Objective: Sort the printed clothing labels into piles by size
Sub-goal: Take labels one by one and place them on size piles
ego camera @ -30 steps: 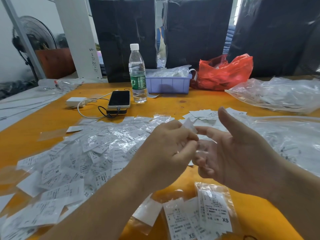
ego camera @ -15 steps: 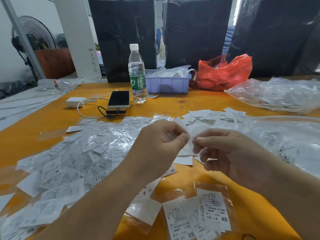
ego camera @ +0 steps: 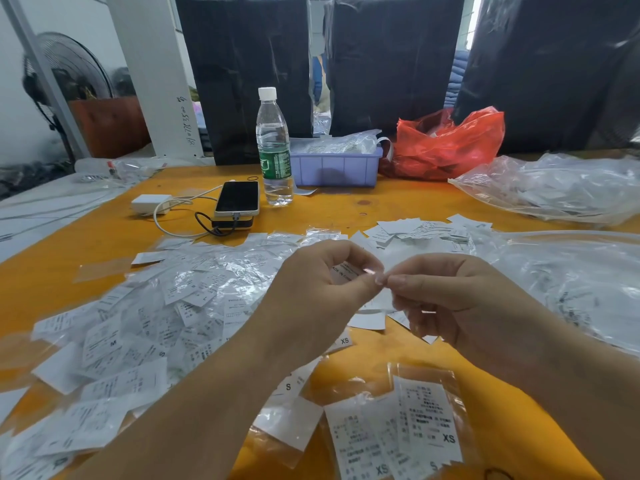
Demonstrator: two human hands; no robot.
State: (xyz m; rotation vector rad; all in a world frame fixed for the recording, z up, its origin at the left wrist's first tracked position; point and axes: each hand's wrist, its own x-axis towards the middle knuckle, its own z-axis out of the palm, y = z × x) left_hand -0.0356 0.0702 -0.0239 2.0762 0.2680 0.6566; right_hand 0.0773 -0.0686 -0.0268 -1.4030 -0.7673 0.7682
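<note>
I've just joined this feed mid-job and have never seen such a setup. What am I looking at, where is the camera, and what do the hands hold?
There is no machine here: a person works with bare hands, filmed by one camera on their head looking down. The left hand and right hand meet over an orange table and together pinch one small label; its size is hidden. A loose heap of labels lies at left, and bagged labels marked XS lie nearest. Behind stand a water bottle, a phone and a purple tray.

No sleeves are worn on the two arms, and the left hand and right hand seem bare.
</note>
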